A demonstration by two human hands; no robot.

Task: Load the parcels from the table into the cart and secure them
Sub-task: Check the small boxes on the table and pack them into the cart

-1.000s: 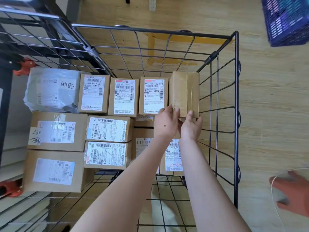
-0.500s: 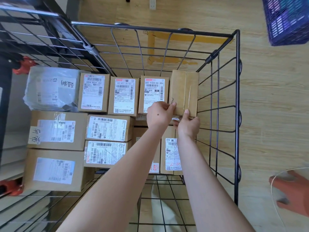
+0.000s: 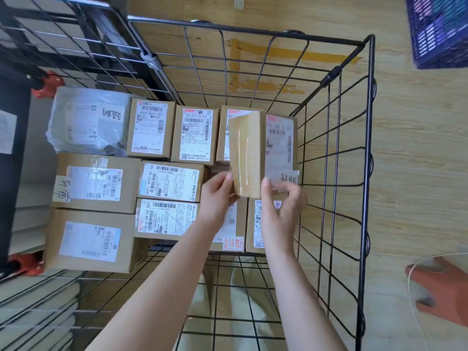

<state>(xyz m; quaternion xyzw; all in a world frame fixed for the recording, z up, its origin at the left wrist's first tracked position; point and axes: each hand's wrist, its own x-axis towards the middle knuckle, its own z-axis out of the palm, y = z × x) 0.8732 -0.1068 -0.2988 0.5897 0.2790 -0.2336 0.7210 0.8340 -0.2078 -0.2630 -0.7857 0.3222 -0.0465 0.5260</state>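
Observation:
A black wire cart (image 3: 253, 34) holds several labelled cardboard parcels packed in rows, plus a grey plastic mailer (image 3: 88, 120) at its back left. At the back right, a small cardboard parcel (image 3: 247, 153) is raised and tipped on its long edge. Its taped plain face points left and its label face points right. My left hand (image 3: 217, 193) holds its near left corner. Gripping the near end is my right hand (image 3: 285, 201), with the thumb on the taped face and the fingers on the label side. A labelled parcel (image 3: 258, 224) lies partly hidden under my hands.
The cart's right wire wall (image 3: 334, 173) stands close beside the held parcel. A purple plastic crate (image 3: 440, 29) sits on the wooden floor at the top right. An orange object (image 3: 443, 295) lies at the lower right. Orange clamps (image 3: 45, 84) grip the left frame.
The small parcel lay flat with its plain face up at the back right. Both hands have lifted it and rolled it onto its edge, so its label face now shows.

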